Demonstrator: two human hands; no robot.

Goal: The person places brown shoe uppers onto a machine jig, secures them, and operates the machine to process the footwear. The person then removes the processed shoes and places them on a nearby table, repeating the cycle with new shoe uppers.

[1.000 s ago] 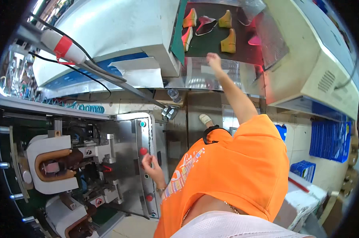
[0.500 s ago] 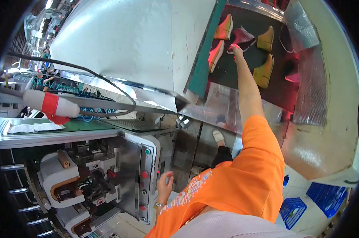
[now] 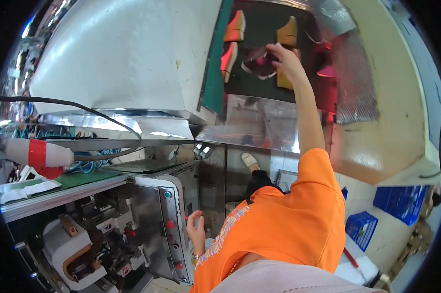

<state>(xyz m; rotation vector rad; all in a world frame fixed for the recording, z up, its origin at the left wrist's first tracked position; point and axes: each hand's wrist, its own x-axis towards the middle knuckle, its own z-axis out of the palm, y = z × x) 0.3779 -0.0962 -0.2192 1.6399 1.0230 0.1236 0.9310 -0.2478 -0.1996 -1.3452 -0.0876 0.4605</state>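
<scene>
Under red light on a dark belt (image 3: 252,87), my right hand (image 3: 286,61) is closed on the back end of a dark shoe upper (image 3: 259,64) with a pale lower edge. Motion blurs it slightly. Yellow shoe lasts (image 3: 287,31) lie to the right, one partly behind my hand. To the left, more lasts (image 3: 236,27) look orange-pink in the light. My left hand (image 3: 196,233), fingers apart and holding nothing, hangs beside the control panel (image 3: 174,229) of a machine.
A white hood (image 3: 123,53) with a green edge strip (image 3: 214,73) borders the belt on the left. A cream housing (image 3: 386,112) with bubble wrap (image 3: 356,83) flanks it on the right. Blue crates (image 3: 361,229) stand on the floor. A cable with a red-and-white plug (image 3: 37,152) hangs left.
My right hand has taken hold of the dark shoe upper and drawn it toward me, off its place between the lasts. The view has shifted right; my left hand stays open by the panel.
</scene>
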